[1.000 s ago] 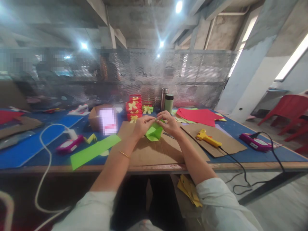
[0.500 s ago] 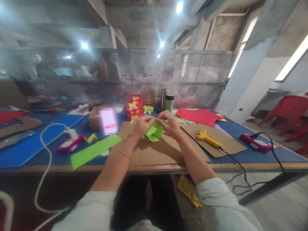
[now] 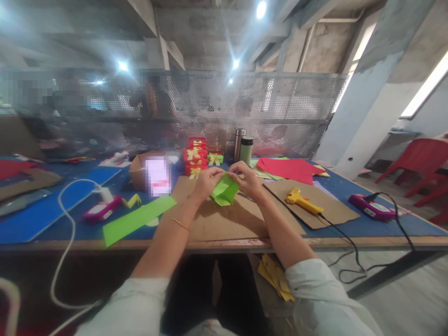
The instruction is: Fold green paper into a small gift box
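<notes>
A folded piece of green paper hangs between my two hands over a brown cardboard sheet. My left hand pinches its upper left edge, fingers closed. At the upper right edge my right hand grips it between thumb and fingers. The fingertips of both hands nearly meet at the top of the paper. A flat green paper strip lies left of my left forearm. Right of my right hand, a yellow glue gun rests on another cardboard piece.
Stacked red boxes with yellow bows and a green box stand at the back, beside a green bottle. Red sheets lie back right. Purple power strips trail cables. A lit phone leans at left.
Both hands stay almost in place, still on the green paper. The paper between them looks slightly more spread.
</notes>
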Available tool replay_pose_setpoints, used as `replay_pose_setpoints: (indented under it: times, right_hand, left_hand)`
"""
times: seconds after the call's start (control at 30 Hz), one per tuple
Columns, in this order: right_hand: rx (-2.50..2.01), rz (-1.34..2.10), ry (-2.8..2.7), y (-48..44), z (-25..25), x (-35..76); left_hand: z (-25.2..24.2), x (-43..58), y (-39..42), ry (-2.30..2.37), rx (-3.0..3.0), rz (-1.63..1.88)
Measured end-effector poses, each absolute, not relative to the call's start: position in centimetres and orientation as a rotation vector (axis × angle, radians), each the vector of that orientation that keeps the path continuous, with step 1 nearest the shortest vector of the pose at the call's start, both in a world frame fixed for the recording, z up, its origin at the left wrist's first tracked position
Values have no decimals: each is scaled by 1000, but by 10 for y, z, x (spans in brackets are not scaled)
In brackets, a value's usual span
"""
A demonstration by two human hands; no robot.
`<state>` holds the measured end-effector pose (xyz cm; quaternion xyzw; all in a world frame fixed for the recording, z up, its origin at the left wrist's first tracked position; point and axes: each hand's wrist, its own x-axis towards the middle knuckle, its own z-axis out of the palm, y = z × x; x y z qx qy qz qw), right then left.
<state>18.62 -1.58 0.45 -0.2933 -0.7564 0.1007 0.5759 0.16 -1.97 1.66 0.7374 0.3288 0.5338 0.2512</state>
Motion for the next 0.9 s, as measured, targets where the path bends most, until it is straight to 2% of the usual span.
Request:
replay_pose_setpoints:
  times: [0.23, 0.5, 0.67, 0.9]
  right_hand:
    - [-868, 499, -1734, -25, 12, 189]
    - [-887, 851, -1818, -42, 27, 202]
    - [-875, 889, -1853, -44, 30, 204]
    - [-849, 749, -1856, -39, 29, 201]
  left_hand:
    - [18, 1, -20, 879, 2102, 1436]
    - [19, -1, -21, 705, 2121, 1253]
    - [17, -4, -20, 692, 2018, 1197]
    - [13, -5, -17, 768, 1954, 1192]
